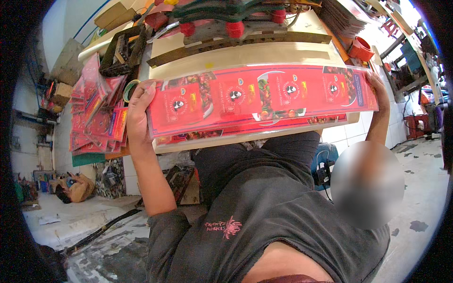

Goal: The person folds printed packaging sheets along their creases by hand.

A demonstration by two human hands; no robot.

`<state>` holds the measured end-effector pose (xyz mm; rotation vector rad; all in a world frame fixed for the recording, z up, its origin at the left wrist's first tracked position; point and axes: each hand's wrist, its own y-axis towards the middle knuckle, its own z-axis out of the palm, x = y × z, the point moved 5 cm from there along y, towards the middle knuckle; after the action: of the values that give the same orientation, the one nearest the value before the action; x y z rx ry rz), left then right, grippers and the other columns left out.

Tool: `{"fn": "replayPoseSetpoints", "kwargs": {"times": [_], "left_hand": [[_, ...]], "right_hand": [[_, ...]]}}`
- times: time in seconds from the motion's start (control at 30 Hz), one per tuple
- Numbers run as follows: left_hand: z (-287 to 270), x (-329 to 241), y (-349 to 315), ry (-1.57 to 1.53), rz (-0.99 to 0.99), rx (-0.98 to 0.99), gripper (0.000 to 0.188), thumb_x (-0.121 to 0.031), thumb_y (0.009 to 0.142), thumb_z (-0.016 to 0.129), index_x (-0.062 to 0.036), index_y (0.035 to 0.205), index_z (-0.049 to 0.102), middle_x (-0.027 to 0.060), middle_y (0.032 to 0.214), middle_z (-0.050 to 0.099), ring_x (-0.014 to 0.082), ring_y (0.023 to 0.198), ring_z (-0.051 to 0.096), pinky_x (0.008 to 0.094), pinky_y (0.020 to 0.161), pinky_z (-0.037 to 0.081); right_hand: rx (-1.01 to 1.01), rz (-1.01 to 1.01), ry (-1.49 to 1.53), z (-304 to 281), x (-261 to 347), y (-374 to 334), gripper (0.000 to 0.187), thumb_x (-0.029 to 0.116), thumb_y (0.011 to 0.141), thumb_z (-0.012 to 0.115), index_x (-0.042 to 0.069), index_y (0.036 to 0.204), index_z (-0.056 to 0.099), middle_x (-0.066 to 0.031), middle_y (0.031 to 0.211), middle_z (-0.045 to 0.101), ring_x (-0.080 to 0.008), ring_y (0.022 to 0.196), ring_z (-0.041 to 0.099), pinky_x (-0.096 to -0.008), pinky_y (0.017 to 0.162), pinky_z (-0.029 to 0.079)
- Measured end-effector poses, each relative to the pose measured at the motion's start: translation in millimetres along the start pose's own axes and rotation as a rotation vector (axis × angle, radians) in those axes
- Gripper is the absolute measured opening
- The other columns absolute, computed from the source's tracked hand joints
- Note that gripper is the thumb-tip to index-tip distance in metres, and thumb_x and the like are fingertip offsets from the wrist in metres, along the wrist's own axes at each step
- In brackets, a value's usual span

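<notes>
A long red printed plastic sheet [240, 96], with food pictures and round emblems along it, is stretched sideways between my two hands. My left hand [140, 106] is closed on its left end, thumb on top. At the opposite end my right hand [377, 89] grips the edge, partly hidden by the sheet. Beneath it, another red printed sheet [198, 135] shows along the near edge, over a cream work surface [179, 68]. Both layers look glossy and clear-edged.
Beyond the sheet stands a dark green machine [231, 16] with red knobs and a long metal bar [283, 37]. Left lie a heap of red printed pieces [92, 115], a tape roll [130, 89] and a black tray [122, 52]. A red ring-shaped container [361, 48] sits right.
</notes>
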<state>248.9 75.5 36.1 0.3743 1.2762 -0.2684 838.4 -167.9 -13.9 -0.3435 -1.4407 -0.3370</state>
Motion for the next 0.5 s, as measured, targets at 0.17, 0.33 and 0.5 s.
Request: {"fn": "replayPoseSetpoints", "kwargs": {"times": [0.17, 0.33, 0.5], "left_hand": [[-3.9, 4.5, 1.5, -0.053, 0.004, -0.026, 0.015, -0.013, 0.097, 0.063, -0.0024, 0.106, 0.067, 0.0046, 0.099, 0.07, 0.0107, 0.087, 0.066, 0.0256, 0.079, 0.054], [-8.6, 8.2, -1.1, -0.026, -0.058, -0.097, 0.014, -0.013, 0.096, 0.064, -0.002, 0.104, 0.068, 0.0049, 0.098, 0.071, 0.0101, 0.087, 0.066, 0.0251, 0.081, 0.052], [-17.7, 14.2, 0.4, 0.039, -0.001, -0.126, 0.013, -0.014, 0.096, 0.065, -0.0028, 0.102, 0.068, 0.0029, 0.096, 0.07, 0.0082, 0.086, 0.063, 0.0241, 0.082, 0.05]], "right_hand": [[0.04, 0.002, 0.066, 3.4, 4.3, 3.0, 0.038, 0.024, 0.099, 0.06, -0.004, 0.123, 0.061, -0.0129, 0.112, 0.069, -0.017, 0.097, 0.069, -0.0295, 0.084, 0.057], [0.054, 0.003, 0.072, 7.9, 5.4, 6.6, 0.037, 0.023, 0.097, 0.062, -0.004, 0.123, 0.061, -0.0122, 0.112, 0.069, -0.0163, 0.095, 0.069, -0.0286, 0.083, 0.058], [0.066, -0.087, 0.037, 11.4, 10.2, 5.0, 0.039, 0.028, 0.098, 0.061, -0.004, 0.122, 0.061, -0.0102, 0.112, 0.069, -0.0147, 0.097, 0.067, -0.0295, 0.086, 0.054]]}}
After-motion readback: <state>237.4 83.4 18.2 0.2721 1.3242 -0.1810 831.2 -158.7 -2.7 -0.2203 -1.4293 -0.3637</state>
